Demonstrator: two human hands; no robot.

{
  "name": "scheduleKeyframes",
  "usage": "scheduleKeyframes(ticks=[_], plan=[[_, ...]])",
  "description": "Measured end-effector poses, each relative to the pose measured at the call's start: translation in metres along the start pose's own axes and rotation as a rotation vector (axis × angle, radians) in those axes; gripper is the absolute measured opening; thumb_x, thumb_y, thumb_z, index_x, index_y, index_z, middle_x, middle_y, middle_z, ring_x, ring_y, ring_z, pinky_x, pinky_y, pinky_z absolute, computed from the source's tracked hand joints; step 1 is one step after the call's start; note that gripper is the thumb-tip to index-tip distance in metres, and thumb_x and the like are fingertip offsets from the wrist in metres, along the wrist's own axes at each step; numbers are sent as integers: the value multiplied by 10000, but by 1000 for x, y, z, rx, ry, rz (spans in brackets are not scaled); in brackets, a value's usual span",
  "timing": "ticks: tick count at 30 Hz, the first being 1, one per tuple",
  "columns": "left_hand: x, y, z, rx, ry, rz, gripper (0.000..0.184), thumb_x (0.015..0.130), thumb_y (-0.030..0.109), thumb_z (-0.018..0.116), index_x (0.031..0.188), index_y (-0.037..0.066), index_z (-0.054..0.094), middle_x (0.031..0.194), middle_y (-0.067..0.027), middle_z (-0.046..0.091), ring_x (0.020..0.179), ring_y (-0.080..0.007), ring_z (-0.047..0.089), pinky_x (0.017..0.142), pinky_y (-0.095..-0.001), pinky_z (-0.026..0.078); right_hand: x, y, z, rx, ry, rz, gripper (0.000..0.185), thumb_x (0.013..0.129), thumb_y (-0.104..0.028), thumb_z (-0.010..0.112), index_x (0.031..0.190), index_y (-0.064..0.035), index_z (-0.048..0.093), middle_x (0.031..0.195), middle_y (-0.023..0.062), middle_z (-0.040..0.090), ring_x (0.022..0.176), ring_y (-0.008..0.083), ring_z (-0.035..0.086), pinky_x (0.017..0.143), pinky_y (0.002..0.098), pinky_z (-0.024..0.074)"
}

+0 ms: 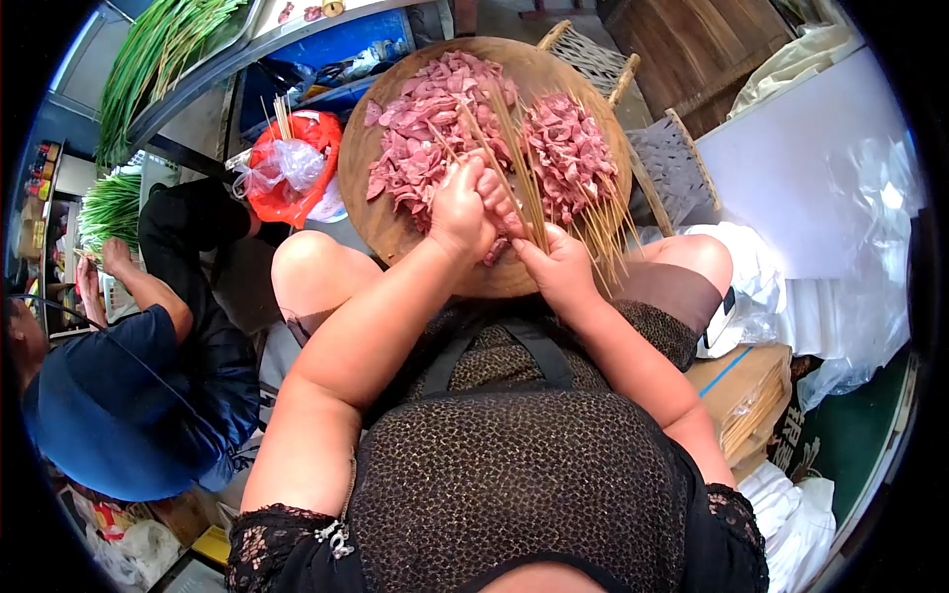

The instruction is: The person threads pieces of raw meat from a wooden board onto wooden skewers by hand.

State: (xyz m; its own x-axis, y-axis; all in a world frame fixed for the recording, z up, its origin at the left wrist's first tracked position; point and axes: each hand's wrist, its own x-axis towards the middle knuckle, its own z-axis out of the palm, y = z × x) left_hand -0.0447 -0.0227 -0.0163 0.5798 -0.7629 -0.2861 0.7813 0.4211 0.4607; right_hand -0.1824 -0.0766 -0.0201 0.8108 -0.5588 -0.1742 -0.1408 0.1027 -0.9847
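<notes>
A round wooden board (371, 212) lies across my lap, with a large heap of raw sliced meat (445, 99) on its left side. Further right is a pile of meat threaded on skewers (568, 148), the bare stick ends pointing toward me. My left hand (470, 208) is closed, its fingers curled over pieces of meat near the board's front edge. Close beside it, my right hand (561, 269) grips the lower ends of a bundle of bamboo skewers (524, 183). The fingers partly hide where skewers and meat meet.
A red plastic bag (321, 133) with upright sticks and clear plastic stands left of the board. Green stalks (163, 54) lie on the upper-left table. A co-worker (129, 395) sits at left, hands by more greens. A woven chair (672, 163) stands right, above a cardboard box (746, 395).
</notes>
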Motion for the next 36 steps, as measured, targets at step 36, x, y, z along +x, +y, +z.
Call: scheduleKeyframes(ticks=[36], plan=[[20,83,-19,411,136,55,277,892,247,543,1015,-2,535,970,-123,605,944,-259,611,790,-327,532,-21,2,-26,131,2,172,195,841,-84,595,1025,-18,596,799,-52,547,680,32,472,619,182,401]])
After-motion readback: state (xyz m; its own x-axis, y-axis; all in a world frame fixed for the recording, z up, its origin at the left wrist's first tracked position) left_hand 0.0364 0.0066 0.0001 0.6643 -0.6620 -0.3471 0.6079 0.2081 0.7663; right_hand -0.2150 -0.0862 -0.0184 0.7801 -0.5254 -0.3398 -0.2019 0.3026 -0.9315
